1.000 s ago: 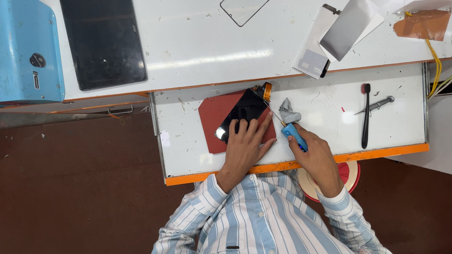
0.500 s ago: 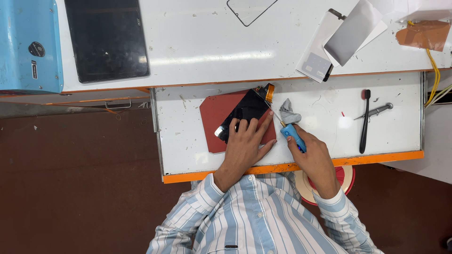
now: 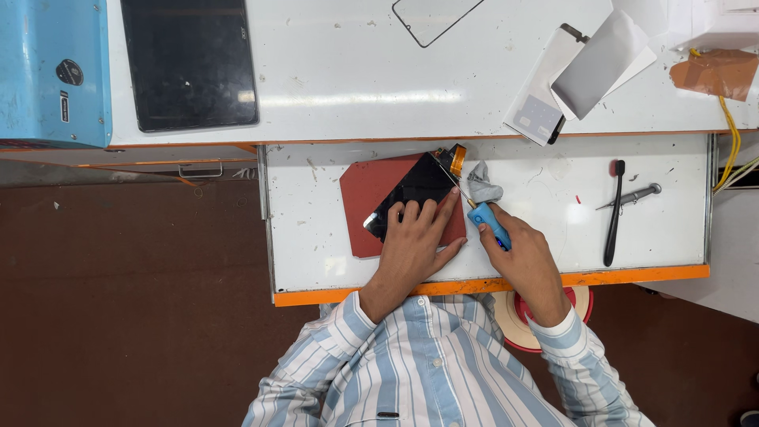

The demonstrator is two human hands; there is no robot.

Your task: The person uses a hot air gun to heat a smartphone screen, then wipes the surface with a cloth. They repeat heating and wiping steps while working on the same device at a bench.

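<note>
A black phone screen (image 3: 411, 190) lies tilted on a dark red mat (image 3: 364, 198) on the white pull-out work surface (image 3: 553, 237). My left hand (image 3: 415, 241) rests flat on the screen's near end, pressing it down. An orange flex tab (image 3: 457, 158) sticks out at the screen's far corner. My right hand (image 3: 522, 257) grips a blue-handled tool (image 3: 489, 220) whose thin tip points at the screen's right edge near that corner. A crumpled grey cloth (image 3: 482, 186) lies just beyond the tool.
A black brush (image 3: 614, 212) and a small metal tool (image 3: 632, 198) lie to the right. On the upper table are a dark tablet (image 3: 190, 63), a blue machine (image 3: 51, 71), a glass panel (image 3: 431, 17), white sheets (image 3: 577, 75) and a yellow cable (image 3: 731, 150).
Both hands stay on the screen and the tool with almost no movement. Only the camera view has shifted slightly.
</note>
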